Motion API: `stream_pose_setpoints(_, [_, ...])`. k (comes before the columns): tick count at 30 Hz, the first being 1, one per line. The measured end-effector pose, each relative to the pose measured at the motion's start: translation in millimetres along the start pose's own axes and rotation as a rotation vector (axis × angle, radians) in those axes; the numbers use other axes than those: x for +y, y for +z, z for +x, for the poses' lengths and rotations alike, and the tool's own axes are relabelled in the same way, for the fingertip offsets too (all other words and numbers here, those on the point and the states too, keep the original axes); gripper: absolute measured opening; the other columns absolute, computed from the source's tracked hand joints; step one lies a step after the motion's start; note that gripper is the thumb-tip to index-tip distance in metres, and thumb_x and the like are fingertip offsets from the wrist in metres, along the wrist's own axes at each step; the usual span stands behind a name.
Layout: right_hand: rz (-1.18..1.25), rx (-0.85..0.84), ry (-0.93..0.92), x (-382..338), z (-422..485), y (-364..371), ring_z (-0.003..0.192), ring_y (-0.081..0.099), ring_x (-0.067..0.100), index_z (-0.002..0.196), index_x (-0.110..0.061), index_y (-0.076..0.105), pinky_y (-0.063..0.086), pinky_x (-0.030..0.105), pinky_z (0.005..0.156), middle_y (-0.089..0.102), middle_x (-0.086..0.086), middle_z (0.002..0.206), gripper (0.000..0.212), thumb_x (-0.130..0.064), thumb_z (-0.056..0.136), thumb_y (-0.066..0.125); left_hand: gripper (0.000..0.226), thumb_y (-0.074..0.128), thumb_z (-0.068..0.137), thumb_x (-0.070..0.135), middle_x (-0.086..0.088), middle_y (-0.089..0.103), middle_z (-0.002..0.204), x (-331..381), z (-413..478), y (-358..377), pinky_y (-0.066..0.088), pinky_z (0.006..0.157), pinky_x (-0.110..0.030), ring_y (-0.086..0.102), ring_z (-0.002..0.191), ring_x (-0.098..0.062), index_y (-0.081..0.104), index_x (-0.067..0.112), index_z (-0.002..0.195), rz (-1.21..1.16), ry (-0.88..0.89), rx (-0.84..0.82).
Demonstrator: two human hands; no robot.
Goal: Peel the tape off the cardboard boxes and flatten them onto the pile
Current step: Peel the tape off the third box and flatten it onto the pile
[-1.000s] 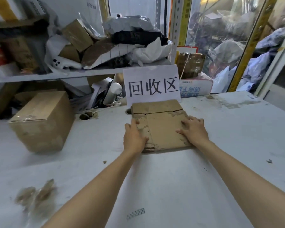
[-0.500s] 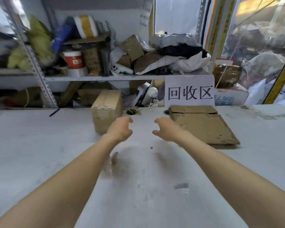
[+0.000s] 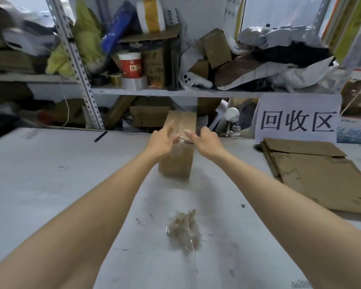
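A small sealed cardboard box [image 3: 178, 161] stands upright on the white table [image 3: 50, 184], at the far middle, with clear tape along its top seam. My left hand [image 3: 162, 139] reaches over its near left top edge, fingers spread. At the box's near right top edge is my right hand [image 3: 204, 138], fingers apart too. Neither hand grips the box. To the right lies the pile of flattened cardboard [image 3: 317, 174], flat on the table.
A crumpled wad of peeled clear tape [image 3: 183, 228] lies on the table between my forearms. A white paper sign [image 3: 298, 118] stands behind the pile. Cluttered metal shelves [image 3: 154, 92] with boxes, bags and tape rolls line the table's far edge.
My hands left the flattened pile and moved left to the upright box. They now hover at its top edge, and my view has swung left and closer.
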State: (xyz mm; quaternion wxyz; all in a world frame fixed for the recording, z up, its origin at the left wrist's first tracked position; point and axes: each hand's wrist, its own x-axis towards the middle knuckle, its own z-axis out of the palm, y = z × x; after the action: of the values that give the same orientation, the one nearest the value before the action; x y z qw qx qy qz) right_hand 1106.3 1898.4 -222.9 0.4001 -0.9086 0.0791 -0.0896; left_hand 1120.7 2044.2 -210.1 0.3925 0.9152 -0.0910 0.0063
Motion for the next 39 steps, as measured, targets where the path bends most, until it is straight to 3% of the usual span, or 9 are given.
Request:
stream_pose_setpoints(4, [0.350, -0.133, 0.095, 5.4, -7.4, 4.4, 0.106, 0.056, 0.023, 0.133, -0.009, 0.040, 0.056, 0.039, 0.077, 0.054, 0.004, 0.126, 0.071, -0.041, 0.079, 0.073, 0.105, 0.081, 0.081, 0.023, -0.018, 0.022, 0.160, -4.3, -5.7, -6.0, 0.037, 0.113, -0.049, 0.034, 0.142, -0.037, 0.009, 0.021, 0.158, -0.314, -0.185, 0.016])
stream_pose_setpoints(8, [0.464, -0.210, 0.092, -0.1, -39.4, -2.8, 0.113, 0.054, 0.021, 0.139, -0.018, 0.029, 0.054, 0.036, 0.078, 0.050, -0.004, 0.125, 0.098, -0.036, 0.062, 0.087, 0.096, 0.086, 0.070, 0.005, -0.013, 0.041, 0.143, -10.0, -50.1, -25.0, 0.049, 0.103, -0.047, 0.050, 0.126, -0.031, 0.032, 0.018, 0.149, -0.326, -0.106, -0.101])
stream_pose_setpoints(13, [0.678, -0.102, -0.009, -22.0, -102.6, -2.8, 0.111, 0.060, 0.023, 0.125, -0.014, 0.042, 0.052, 0.044, 0.093, 0.059, 0.007, 0.121, 0.082, -0.019, 0.059, 0.091, 0.069, 0.087, 0.068, 0.041, -0.009, 0.039, 0.139, -8.1, -120.7, -52.9, 0.043, 0.080, -0.020, 0.043, 0.123, -0.024, 0.047, 0.028, 0.123, -0.425, 0.063, 0.060])
stream_pose_setpoints(16, [0.802, -0.198, -0.193, -30.5, -151.8, -10.1, 0.104, 0.065, 0.020, 0.126, -0.018, 0.045, 0.058, 0.035, 0.076, 0.061, 0.006, 0.118, 0.081, -0.013, 0.058, 0.089, 0.109, 0.090, 0.053, 0.058, -0.009, 0.027, 0.151, -6.1, -150.6, -97.2, 0.036, 0.097, -0.025, 0.035, 0.129, -0.023, 0.030, 0.034, 0.141, -0.405, 0.006, 0.163])
stream_pose_setpoints(21, [0.735, -0.245, -0.380, -48.8, -227.5, 2.5, 0.103, 0.063, 0.010, 0.121, -0.030, 0.048, 0.057, 0.028, 0.073, 0.064, -0.012, 0.109, 0.080, -0.017, 0.053, 0.089, 0.159, 0.089, 0.034, 0.065, -0.002, 0.007, 0.162, -4.6, -214.4, -138.9, 0.021, 0.120, -0.053, 0.015, 0.149, -0.026, -0.015, 0.043, 0.152, -0.334, 0.043, 0.035])
stream_pose_setpoints(28, [0.523, -0.121, -0.434, -77.3, -276.1, 2.8, 0.120, 0.052, 0.014, 0.138, -0.026, 0.037, 0.047, 0.027, 0.093, 0.049, -0.007, 0.135, 0.083, -0.041, 0.070, 0.081, 0.141, 0.095, 0.043, 0.051, 0.002, 0.023, 0.134, -43.6, -279.3, -149.8, 0.036, 0.107, -0.048, 0.026, 0.124, -0.019, 0.003, 0.046, 0.150, -0.030, 0.182, 0.299])
stream_pose_setpoints(31, [0.323, -0.051, -0.692, -94.2, -280.9, -20.4, 0.130, 0.042, 0.005, 0.142, -0.029, 0.040, 0.039, 0.024, 0.105, 0.043, -0.009, 0.144, 0.072, -0.049, 0.078, 0.068, 0.142, 0.088, 0.039, 0.064, 0.007, 0.020, 0.130, -53.7, -294.0, -146.7, 0.041, 0.100, -0.049, 0.024, 0.118, -0.017, 0.001, 0.046, 0.151, 0.109, 0.308, 0.287])
stream_pose_setpoints(35, [0.119, -0.048, -0.900, -98.4, -288.2, -19.3, 0.112, 0.060, 0.013, 0.120, -0.013, 0.067, 0.050, 0.033, 0.094, 0.065, -0.003, 0.122, 0.039, -0.022, 0.082, 0.072, 0.148, 0.090, 0.040, 0.065, 0.002, 0.018, 0.133, -58.0, -292.1, -132.8, 0.047, 0.094, -0.055, 0.024, 0.117, -0.021, -0.005, 0.045, 0.151, 0.228, 0.334, 0.283])
stream_pose_setpoints(39, [0.165, 0.077, -0.845, -82.9, -294.8, -9.4, 0.078, 0.066, 0.013, 0.091, -0.006, 0.076, 0.054, 0.030, 0.072, 0.070, -0.002, 0.086, 0.015, -0.003, 0.077, 0.075, 0.148, 0.084, 0.038, 0.071, 0.008, 0.017, 0.123, -67.6, -292.6, -115.4, 0.041, 0.092, -0.041, 0.023, 0.113, -0.018, -0.009, 0.045, 0.150, 0.185, 0.273, 0.221])
